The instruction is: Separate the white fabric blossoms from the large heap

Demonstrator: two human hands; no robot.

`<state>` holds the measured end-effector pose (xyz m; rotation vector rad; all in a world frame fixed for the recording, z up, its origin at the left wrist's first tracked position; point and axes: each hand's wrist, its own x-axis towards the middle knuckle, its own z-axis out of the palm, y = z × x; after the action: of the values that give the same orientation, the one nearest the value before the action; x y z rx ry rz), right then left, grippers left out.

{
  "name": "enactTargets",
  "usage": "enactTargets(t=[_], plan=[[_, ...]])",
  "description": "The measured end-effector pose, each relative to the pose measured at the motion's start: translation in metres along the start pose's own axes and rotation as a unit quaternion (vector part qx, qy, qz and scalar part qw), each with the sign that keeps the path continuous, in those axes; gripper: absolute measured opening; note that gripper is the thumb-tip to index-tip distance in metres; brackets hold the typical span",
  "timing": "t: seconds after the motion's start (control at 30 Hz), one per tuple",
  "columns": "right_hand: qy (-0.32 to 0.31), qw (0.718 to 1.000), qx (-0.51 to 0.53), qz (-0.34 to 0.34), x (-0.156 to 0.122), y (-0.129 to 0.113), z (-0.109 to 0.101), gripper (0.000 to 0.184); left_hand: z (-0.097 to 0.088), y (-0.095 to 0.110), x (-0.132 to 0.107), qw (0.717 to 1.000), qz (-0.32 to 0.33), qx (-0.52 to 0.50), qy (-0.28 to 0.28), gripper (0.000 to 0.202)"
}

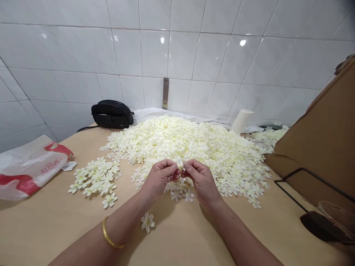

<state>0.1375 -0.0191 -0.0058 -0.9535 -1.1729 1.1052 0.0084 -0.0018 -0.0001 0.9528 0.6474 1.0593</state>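
At the front of a large heap of pale yellow-white artificial flowers (177, 138), my two hands meet fingertip to fingertip. My left hand (161, 177) pinches one side of a small artificial flower (180, 163), and my right hand (202, 181) pinches the other side. Fingers cover most of that flower. A gold bangle (107, 234) circles my left wrist. Under my left forearm's inner side lies a single loose flower (147, 222). Left of my hands is a smaller pile of flowers (97, 177), spread flat on the table.
The wooden table (177, 244) meets a white tiled wall. A black pouch (112, 114) stands at the back left, near a red-and-white plastic bag (33, 166). Behind the heap is a white cone (241, 122). Cardboard (318, 140) and a black wire frame (305, 170) occupy the right.
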Motion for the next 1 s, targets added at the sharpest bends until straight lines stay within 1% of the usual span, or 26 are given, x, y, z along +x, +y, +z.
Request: enactTargets(t=[0.17,0.23,0.33,0.47,0.53,0.63,0.7,0.77,0.8,0.87,1.0], plan=[[0.009,0.998,0.051,0.022,0.0007,0.001,-0.0006,0.022,-0.0001,0.0,-0.0004,1.0,0.003,0.006,0.013,0.017],[0.0,0.998,0.048,0.031,0.0005,0.0005,-0.0006,0.023,0.0003,0.0001,-0.0002,1.0,-0.006,-0.006,0.01,0.016],[-0.038,0.998,0.021,0.042,0.0003,0.0004,-0.0008,0.026,0.0006,-0.0001,0.0006,1.0,-0.012,-0.014,0.002,0.015],[-0.028,0.998,0.036,0.035,0.0002,0.0005,-0.001,0.029,-0.0024,-0.0041,0.0019,1.0,-0.02,-0.022,0.007,0.014],[-0.037,0.998,0.037,0.021,-0.0006,-0.001,0.0,0.025,-0.004,-0.0071,0.0021,0.999,-0.021,-0.023,0.018,0.015],[-0.081,0.996,0.032,0.007,-0.0023,-0.0045,0.0028,0.014,-0.0038,-0.0094,0.0014,0.999,-0.011,-0.017,0.031,0.017],[-0.078,0.997,0.028,0.002,-0.0032,-0.0067,0.0042,0.013,-0.0023,-0.009,0.0003,1.0,-0.007,0.001,0.028,0.021],[-0.057,0.998,0.018,0.004,-0.0034,-0.008,0.004,0.016,-0.0013,-0.0079,-0.0003,1.0,-0.011,0.018,0.015,0.024],[-0.052,0.999,0.012,0.01,-0.0034,-0.0081,0.0034,0.018,-0.0013,-0.0074,-0.0003,1.0,-0.014,0.019,0.008,0.022],[-0.068,0.997,0.006,0.035,-0.0032,-0.0072,0.0014,0.019,-0.0024,-0.0069,0.0004,1.0,-0.013,0.013,0.005,0.018],[-0.099,0.993,-0.002,0.068,-0.0025,-0.0034,-0.002,0.021,-0.0039,-0.0068,0.002,0.999,0.0,0.008,0.042,0.014]])
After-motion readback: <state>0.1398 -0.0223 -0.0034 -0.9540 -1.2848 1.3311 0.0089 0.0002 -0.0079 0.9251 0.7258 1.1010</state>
